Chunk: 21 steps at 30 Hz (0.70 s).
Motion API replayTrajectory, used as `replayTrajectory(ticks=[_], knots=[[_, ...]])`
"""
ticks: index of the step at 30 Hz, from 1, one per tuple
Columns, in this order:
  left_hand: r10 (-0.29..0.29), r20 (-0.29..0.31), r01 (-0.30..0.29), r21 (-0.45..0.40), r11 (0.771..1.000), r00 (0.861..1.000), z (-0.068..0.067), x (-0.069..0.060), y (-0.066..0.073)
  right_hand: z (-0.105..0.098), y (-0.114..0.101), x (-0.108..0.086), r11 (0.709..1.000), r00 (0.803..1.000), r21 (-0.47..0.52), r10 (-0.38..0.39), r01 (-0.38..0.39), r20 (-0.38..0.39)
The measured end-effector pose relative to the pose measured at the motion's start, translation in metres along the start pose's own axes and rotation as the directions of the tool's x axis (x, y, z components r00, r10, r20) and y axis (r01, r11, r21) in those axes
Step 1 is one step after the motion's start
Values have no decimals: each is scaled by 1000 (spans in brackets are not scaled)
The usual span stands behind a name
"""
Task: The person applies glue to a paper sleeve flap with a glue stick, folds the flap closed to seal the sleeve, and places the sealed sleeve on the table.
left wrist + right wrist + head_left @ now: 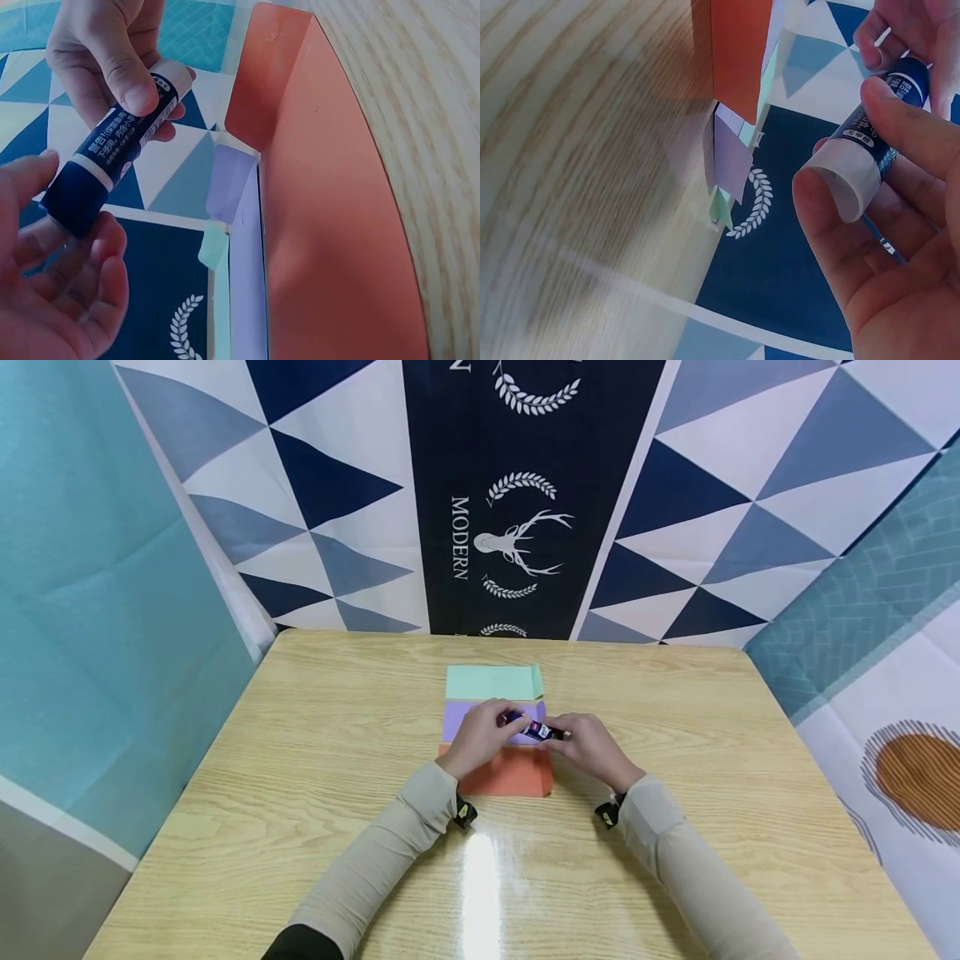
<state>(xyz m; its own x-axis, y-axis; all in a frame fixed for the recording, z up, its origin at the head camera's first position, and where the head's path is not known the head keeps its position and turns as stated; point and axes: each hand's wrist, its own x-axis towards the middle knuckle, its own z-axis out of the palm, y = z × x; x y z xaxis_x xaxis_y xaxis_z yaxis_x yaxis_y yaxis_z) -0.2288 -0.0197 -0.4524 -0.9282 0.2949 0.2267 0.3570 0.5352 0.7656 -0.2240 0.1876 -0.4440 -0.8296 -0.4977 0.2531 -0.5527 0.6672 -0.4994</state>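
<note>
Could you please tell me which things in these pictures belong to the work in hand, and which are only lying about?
Likely the work:
glue stick, held by left hand and right hand
orange folded paper
purple folded paper
mint-green folded paper

Only surroundings:
wooden table
deer-print cloth behind it
teal cloth, left of it

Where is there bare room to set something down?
The table is bare from its left edge to the left sleeve, and from the right sleeve to the right edge. The middle is crowded: green paper, purple paper, orange paper, navy tube above.
</note>
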Motion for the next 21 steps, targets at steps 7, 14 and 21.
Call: replayTrajectory(ticks=[7, 14, 21], knots=[[93, 69, -90, -46, 995, 993, -6, 0, -2, -4, 2, 1, 999, 999, 16, 30, -31, 17], [93, 118, -92, -19, 996, 989, -13, 1, -1, -7, 2, 1, 999, 999, 22, 31, -32, 35], [65, 132, -64, -15, 998, 989, -12, 3, 0, -7, 3, -1, 1000, 999, 3, 29, -29, 38]])
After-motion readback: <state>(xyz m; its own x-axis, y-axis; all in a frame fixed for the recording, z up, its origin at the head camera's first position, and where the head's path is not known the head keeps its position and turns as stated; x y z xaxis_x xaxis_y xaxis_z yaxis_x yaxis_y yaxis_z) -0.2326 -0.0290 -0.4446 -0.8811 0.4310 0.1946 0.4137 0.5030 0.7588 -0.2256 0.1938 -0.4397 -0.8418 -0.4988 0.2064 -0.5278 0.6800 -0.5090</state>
